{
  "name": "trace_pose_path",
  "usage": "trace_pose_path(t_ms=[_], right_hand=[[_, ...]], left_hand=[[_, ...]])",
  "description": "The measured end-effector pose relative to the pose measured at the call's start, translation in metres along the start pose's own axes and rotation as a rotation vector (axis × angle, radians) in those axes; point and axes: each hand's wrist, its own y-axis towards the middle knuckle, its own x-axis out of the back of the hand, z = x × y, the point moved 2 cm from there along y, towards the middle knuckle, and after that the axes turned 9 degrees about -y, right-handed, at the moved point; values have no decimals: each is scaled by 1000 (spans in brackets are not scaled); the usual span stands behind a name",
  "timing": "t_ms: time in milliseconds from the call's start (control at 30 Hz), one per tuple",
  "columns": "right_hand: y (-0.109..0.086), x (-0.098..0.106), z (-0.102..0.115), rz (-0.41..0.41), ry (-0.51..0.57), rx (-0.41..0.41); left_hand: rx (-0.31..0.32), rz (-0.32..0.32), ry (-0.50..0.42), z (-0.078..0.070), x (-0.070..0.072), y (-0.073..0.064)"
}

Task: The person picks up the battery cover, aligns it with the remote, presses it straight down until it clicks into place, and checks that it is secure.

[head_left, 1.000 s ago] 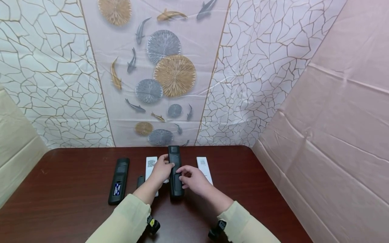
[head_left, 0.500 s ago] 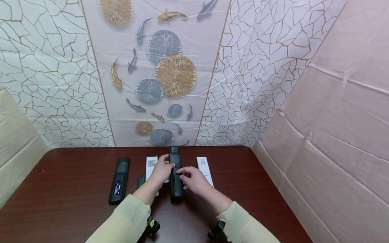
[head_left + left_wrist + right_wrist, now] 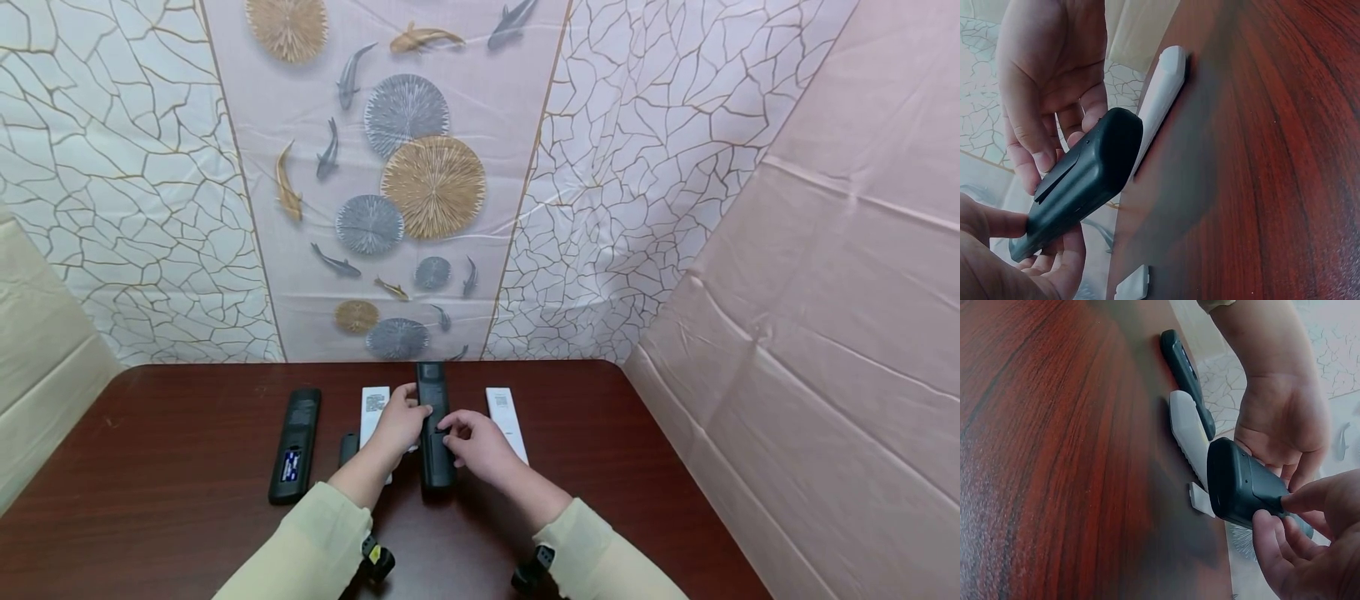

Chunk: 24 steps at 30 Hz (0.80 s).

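My left hand [image 3: 399, 421] grips a black remote control [image 3: 432, 387] around its middle, its back turned towards me and its body tilted above the table. Thumb and fingers of my right hand [image 3: 483, 446] pinch the upper end of its battery cover [image 3: 1063, 178]. In the left wrist view that end stands slightly raised from the remote's back, while the lower end stays against it. The right wrist view shows the right fingertips [image 3: 1269, 522] close along the remote's side. What lies beneath the cover is hidden.
A second black remote [image 3: 302, 425] lies at left, its battery bay uncovered with blue batteries inside. Near my left wrist are a dark loose cover [image 3: 348, 448] and a white remote [image 3: 372, 407]. Another white remote [image 3: 506, 417] lies at right. A small white piece [image 3: 1133, 284] lies behind.
The right hand's fingertips shift very slightly at the battery cover's upper end. The left hand and the remote hardly move.
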Motion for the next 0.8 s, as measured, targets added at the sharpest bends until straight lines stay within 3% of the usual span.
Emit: trace_pose_path(t_ms=[200,367,633,800], right_hand=[[2,1,-1,-43,-62,33],[6,2,-3,-70,-92,9],[9,-1,-8,1,158,-58],[9,-1,-6,14,203,-61]], left_hand=[[2,5,-8,0,0,-1],[21,17,-23,0,2,1],[38,12,-17,-1,2,1],[40,2,-5,-1,3,1]])
